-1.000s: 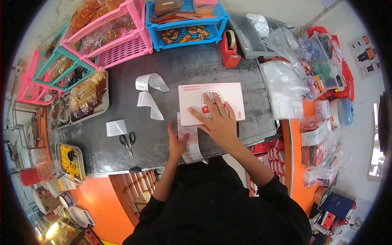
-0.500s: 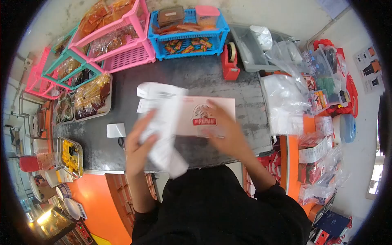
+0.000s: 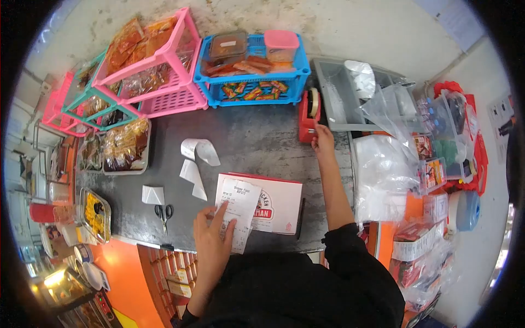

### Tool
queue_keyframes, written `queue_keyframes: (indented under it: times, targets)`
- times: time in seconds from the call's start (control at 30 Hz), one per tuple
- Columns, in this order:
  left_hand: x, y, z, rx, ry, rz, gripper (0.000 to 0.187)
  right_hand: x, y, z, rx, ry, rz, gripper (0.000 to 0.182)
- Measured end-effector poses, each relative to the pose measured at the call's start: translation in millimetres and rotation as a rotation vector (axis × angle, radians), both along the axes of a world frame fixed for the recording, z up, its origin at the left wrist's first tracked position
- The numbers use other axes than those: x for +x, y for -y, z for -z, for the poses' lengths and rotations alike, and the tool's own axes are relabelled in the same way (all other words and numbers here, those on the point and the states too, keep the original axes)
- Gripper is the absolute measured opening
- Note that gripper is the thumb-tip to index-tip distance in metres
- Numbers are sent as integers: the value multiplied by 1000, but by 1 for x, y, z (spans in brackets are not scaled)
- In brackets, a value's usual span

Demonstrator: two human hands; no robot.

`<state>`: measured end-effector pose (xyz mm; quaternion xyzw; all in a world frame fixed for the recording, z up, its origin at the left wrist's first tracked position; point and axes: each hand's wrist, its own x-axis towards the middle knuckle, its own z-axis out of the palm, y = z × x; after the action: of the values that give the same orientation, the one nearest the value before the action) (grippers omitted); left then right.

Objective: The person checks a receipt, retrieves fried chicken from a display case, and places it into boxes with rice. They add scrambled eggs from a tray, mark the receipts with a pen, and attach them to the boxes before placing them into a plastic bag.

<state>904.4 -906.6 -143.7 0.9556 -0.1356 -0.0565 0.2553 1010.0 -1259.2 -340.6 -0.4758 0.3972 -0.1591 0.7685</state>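
A white box with a red printed logo point(image 3: 284, 199) lies on the dark counter in front of me. A printed receipt point(image 3: 240, 202) rests over its left part. My left hand point(image 3: 212, 235) lies on the receipt's left edge, fingers and thumb spread, touching it from above. At the front of the red tape dispenser point(image 3: 306, 123), my right hand point(image 3: 324, 139) is closed in a pinch on the tape end; the tape between the fingers is barely visible. The tape roll point(image 3: 314, 103) sits in the dispenser. A curled paper strip point(image 3: 192, 170) lies beyond the box, to the left.
Black scissors point(image 3: 163, 216) and a folded white paper point(image 3: 153, 194) lie left. Blue point(image 3: 251, 82) and pink point(image 3: 158, 76) racks with packets line the back. A grey bin point(image 3: 339, 104) and plastic bags point(image 3: 383, 169) stand right. A tray of yellow food point(image 3: 95, 213) sits at the left edge.
The receipt has come down onto the box, with the left hand on it. A curled strip now lies apart on the counter. My right hand has moved from the box to the tape dispenser.
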Motion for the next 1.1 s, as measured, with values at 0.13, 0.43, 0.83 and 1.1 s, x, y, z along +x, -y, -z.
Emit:
queue_keyframes:
  times: [0.13, 0.43, 0.83, 1.1]
  targets:
    - [4, 0, -5, -148, -231, -214, 44, -20, -22, -25, 367, 332, 163, 14]
    - [-17, -47, -65, -958, -545, -351, 44, -44, -13, 62, -1002, 163, -1, 11]
    - [17, -1, 27, -119, 160, 83, 45, -41, -61, -76, -653, 190, -482, 16]
    - [17, 1, 38, -141, 92, 146, 49, 29, -130, -168, -813, 554, -1595, 24]
